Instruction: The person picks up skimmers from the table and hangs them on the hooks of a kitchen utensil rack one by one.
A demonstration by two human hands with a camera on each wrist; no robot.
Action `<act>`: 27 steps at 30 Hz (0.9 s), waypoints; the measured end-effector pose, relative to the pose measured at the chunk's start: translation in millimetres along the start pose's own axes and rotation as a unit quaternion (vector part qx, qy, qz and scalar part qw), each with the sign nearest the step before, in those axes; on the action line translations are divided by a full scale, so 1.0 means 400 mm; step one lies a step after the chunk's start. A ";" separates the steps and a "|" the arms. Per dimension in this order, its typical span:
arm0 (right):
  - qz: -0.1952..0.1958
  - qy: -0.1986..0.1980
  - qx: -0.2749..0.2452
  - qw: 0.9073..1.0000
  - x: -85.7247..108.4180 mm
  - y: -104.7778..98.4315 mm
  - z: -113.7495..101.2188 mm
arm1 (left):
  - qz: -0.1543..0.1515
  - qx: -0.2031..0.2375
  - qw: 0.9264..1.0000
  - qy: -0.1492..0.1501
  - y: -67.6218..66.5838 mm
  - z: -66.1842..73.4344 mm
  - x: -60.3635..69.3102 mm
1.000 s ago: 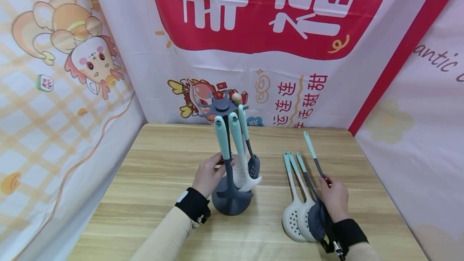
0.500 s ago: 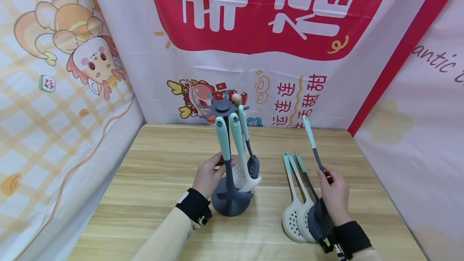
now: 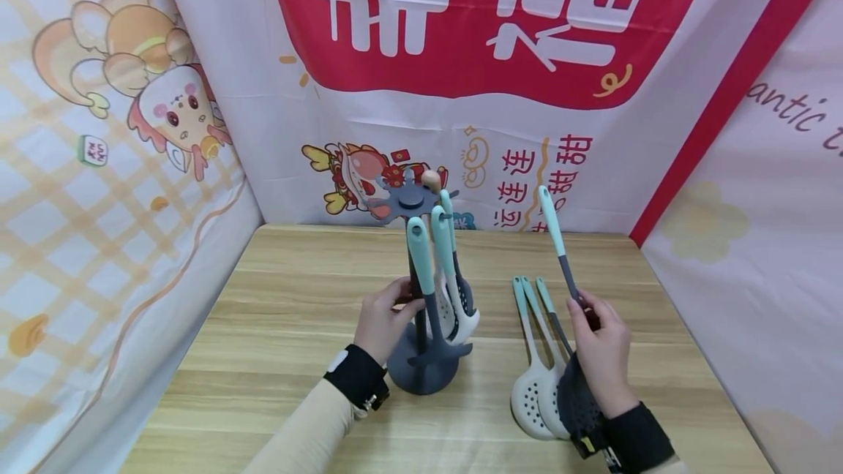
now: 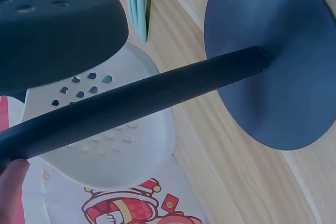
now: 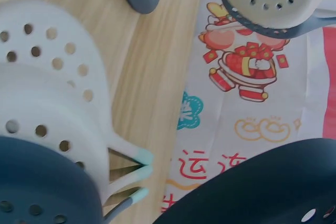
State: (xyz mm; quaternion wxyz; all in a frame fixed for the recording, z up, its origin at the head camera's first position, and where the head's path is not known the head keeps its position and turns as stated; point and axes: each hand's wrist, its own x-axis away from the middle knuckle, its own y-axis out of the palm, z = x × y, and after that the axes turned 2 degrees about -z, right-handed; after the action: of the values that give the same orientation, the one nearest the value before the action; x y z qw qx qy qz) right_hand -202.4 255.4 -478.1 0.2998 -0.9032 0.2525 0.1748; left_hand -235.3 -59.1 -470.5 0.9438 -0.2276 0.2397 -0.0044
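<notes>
Left hand (image 3: 383,319) pinches the dark-grey cylindrical post (image 4: 136,102) of the round-based plastic utensil stand (image 3: 421,380). Right hand (image 3: 603,351) grips a turquoise-handled dark-grey utensil (image 3: 558,242), apparently perforated, near two white perforated skimmers (image 3: 527,386).

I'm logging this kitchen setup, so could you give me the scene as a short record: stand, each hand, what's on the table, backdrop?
Stand: dark stand with a round base, upright
Hanging on it: at least three mint-handled utensils, handles up
Left hand: holds the pole of the stand
Right hand: holds a dark utensil with a mint handle pointing up
On the table: two white slotted spoons and one dark slotted spoon, overlapping
Backdrop: printed cloth, red and white
</notes>
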 end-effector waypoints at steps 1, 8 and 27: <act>0.000 -0.003 -0.002 1.000 0.000 0.000 -0.004 | -0.002 0.005 1.000 -0.003 0.000 0.002 0.000; 0.002 -0.016 -0.017 1.000 0.003 0.001 -0.024 | -0.006 0.028 1.000 -0.007 0.006 0.011 0.000; 0.040 -0.134 -0.070 0.988 0.023 -0.004 -0.077 | 0.034 -0.008 0.999 0.018 0.031 0.021 0.005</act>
State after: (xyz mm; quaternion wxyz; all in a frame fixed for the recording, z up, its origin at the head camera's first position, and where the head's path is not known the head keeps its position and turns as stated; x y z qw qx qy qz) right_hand -188.9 233.9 -458.1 0.2593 -0.8799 0.2330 0.3230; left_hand -231.0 -44.4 -470.2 0.9372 -0.2268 0.2638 0.0256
